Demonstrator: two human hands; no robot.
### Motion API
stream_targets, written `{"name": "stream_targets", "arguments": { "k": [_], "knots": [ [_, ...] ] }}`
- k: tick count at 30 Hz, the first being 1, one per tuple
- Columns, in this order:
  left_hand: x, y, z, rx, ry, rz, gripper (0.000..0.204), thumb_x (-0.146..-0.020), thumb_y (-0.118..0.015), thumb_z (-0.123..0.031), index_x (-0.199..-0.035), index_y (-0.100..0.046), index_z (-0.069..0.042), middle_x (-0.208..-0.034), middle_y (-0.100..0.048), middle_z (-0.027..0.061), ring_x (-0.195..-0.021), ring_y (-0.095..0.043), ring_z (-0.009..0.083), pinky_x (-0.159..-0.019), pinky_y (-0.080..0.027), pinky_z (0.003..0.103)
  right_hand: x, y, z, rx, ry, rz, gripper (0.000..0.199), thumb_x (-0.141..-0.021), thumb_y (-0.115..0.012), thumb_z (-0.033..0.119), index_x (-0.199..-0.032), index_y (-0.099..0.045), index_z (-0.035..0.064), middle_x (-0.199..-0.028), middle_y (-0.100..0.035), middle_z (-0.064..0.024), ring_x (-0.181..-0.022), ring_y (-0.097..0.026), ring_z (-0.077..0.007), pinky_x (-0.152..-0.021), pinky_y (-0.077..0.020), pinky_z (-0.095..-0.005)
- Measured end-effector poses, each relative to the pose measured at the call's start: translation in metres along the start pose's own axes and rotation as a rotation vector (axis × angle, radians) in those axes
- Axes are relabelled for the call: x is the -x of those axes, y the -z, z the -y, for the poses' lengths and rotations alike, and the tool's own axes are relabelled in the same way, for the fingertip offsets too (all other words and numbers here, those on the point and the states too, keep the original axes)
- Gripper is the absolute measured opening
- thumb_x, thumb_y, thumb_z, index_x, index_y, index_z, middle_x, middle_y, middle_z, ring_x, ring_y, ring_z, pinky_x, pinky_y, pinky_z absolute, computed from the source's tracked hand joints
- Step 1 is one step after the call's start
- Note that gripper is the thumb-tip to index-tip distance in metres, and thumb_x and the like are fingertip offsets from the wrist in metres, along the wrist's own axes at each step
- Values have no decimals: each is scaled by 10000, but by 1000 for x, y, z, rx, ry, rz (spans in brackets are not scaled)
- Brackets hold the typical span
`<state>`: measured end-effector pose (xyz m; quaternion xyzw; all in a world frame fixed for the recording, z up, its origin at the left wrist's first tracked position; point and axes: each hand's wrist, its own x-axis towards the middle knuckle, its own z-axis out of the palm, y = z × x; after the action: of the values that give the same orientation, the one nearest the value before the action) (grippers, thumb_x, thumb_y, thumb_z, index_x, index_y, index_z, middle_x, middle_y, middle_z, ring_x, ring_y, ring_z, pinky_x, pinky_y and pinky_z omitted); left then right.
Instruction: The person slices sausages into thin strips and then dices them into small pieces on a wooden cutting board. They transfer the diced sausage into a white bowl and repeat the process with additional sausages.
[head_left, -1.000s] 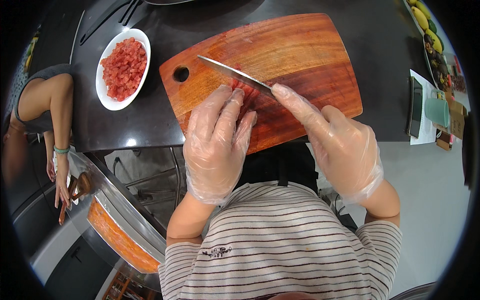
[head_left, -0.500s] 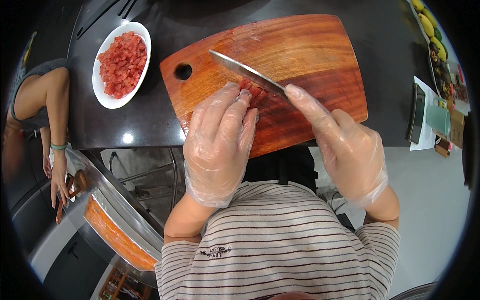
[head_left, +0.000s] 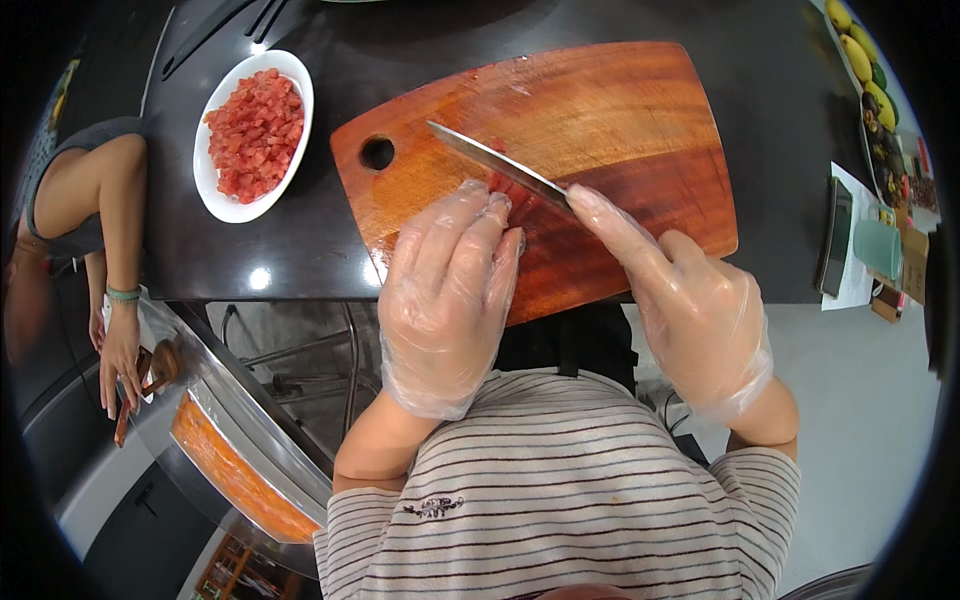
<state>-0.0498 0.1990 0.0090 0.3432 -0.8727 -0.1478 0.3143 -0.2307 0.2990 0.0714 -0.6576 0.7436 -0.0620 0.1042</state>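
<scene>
My left hand, in a clear plastic glove, bends its fingertips down onto a small piece of red food on the wooden cutting board. The food looks like tomato or watermelon flesh; my fingers and the blade partly cover it. My right hand, gloved likewise, is closed around a kitchen knife, its index finger laid along the top of the blade. The handle is hidden in my palm. The blade slants across the board toward the far left, just past my left fingertips, over the red food.
Left of the board stands a white oval dish heaped with red diced pieces. Dark utensils lie behind it. Another person's hand hangs at far left, near an orange-filled tray. A phone and green container lie right.
The whole view has shifted slightly, so the board and dish appear a little lower and further right. The knife blade has come slightly nearer me on the board. Both hands keep their grips.
</scene>
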Motion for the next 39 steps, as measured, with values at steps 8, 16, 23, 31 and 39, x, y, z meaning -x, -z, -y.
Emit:
{"name": "stream_targets", "arguments": {
  "k": [8,16,23,31,39],
  "knots": [
    [-1,1,-4,-8,30,-3,320,-793,-844,-23,-1092,-734,-38,-1148,-731,110,-1062,-704,295,-912,-571,394,3,-7,0,19,17,-27,799,-854,-689,-51,-1531,-545,348,-650,-475,-63,-487,-540,-220,-464,-507,-375],
    [3,-1,-4,-2,42,-32,354,-800,-860,-46,-1125,-719,-54,-1142,-745,109,-1074,-712,294,-921,-568,395,-3,-11,0,56,25,-24,802,-863,-680,-13,-1550,-514,367,-645,-483,-53,-479,-561,-221,-459,-505,-381],
    [2,-2,-2,-6,-1,-43,293,-806,-835,-20,-1078,-726,-19,-1118,-725,125,-1063,-702,304,-896,-584,397,5,1,4,26,1,-22,814,-825,-711,-35,-1524,-552,352,-653,-476,-55,-493,-545,-224,-484,-515,-392],
    [2,-3,-2,4,-13,-47,325,-781,-838,-7,-1079,-707,-17,-1131,-717,125,-1026,-697,312,-880,-580,398,6,-4,13,151,58,-16,875,-801,-688,-46,-1544,-523,386,-642,-405,-34,-469,-517,-169,-439,-490,-346],
    [1,-2,-1,40,32,-46,315,-792,-858,-35,-1070,-711,-35,-1129,-736,127,-1043,-709,322,-901,-560,408,5,-18,4,93,36,-49,851,-808,-677,-35,-1539,-529,375,-650,-496,-42,-485,-556,-206,-458,-520,-362]
  ]
}}
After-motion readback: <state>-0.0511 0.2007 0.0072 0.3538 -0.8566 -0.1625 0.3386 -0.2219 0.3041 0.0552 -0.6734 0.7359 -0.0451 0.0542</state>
